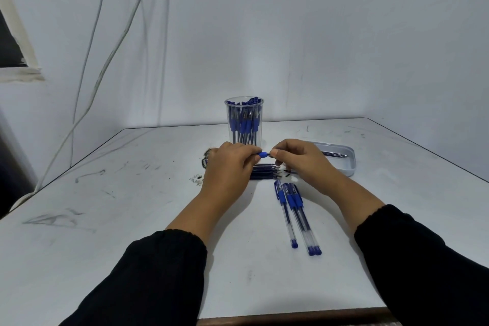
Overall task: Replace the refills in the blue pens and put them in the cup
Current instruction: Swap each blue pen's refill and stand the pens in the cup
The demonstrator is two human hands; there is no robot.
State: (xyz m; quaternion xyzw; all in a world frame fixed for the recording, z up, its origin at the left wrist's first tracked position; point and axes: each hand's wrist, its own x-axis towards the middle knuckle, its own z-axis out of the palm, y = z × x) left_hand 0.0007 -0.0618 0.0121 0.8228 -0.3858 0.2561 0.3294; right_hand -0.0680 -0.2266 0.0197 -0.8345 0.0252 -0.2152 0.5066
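My left hand (230,164) grips a blue pen (262,154) by its blue grip section, held level just in front of the cup. My right hand (299,160) pinches the small dark tip end of that pen. Most of the pen is hidden inside my left fist. A clear plastic cup (244,120) behind my hands stands upright with several blue pens in it. Three capped blue pens (293,209) lie side by side on the table below my right hand. A pile of dark refills (266,171) lies under my hands.
A shallow grey tray (350,164) with a few used refills stands at the right. A small dark object (207,157) lies left of my left hand. The white table (119,206) is scuffed; its front edge is near. Cables hang on the left wall.
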